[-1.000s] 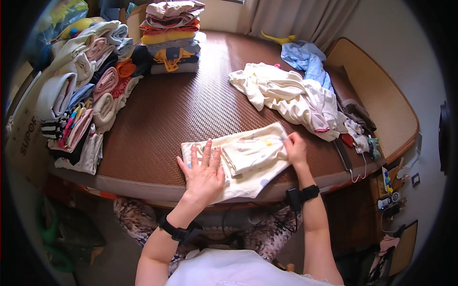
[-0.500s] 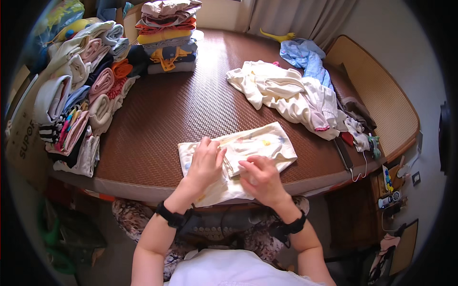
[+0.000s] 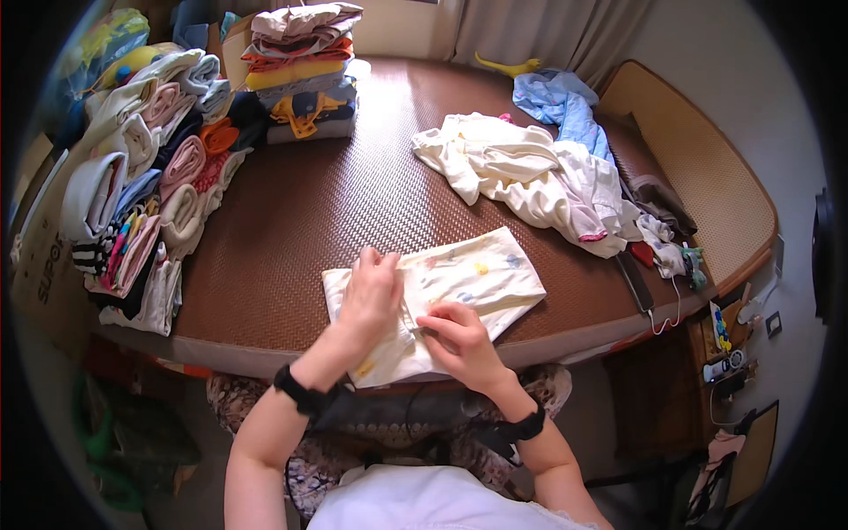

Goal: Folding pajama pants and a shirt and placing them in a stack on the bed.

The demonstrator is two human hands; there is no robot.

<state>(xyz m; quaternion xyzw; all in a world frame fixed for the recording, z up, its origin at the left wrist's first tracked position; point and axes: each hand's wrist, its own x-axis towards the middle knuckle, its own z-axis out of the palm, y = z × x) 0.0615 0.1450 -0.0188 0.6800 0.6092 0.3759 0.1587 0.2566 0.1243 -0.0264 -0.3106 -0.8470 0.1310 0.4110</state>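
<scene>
Head view: left hand [image 3: 371, 296] was set over the left part of the cream cloth [image 3: 499, 274], fingers bent; whether fabric was pinched could not be told. Right hand [image 3: 462, 340] was partly curled, thumb and forefinger close together near the middle of the cloth; a grip could not be confirmed. Both hands stood near each other, but apart. The cloth lay folded beneath them at the near edge of the brown bed [image 3: 256, 256], its patterned part extending to the right and away.
</scene>
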